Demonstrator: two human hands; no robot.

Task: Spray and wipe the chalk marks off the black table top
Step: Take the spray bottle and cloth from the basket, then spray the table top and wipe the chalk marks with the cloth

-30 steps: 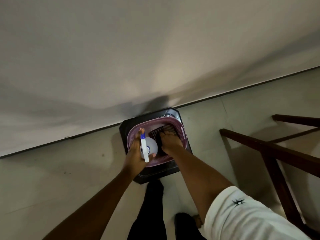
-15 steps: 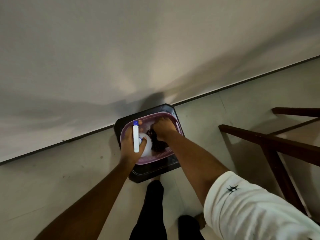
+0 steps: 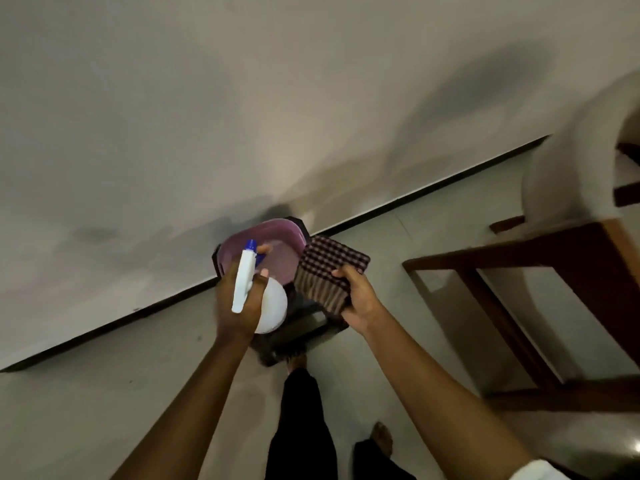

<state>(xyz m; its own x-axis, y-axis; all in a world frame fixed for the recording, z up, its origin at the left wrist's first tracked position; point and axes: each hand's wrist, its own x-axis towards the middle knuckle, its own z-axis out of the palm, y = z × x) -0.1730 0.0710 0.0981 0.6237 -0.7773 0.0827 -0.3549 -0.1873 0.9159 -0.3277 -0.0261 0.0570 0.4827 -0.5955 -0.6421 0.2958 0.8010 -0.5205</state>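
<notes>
Spray bottle [image 3: 266, 308] in left grip [image 3: 239, 303], cloth [image 3: 327, 273] in right grip [image 3: 358, 301].

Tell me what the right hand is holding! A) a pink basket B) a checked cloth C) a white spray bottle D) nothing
B: the right hand grips the dark checked cloth by its near edge, while the white spray bottle is in the left hand.

Cloth [image 3: 329, 271] and bottle [image 3: 268, 306] now out of basket [image 3: 277, 233]
</notes>
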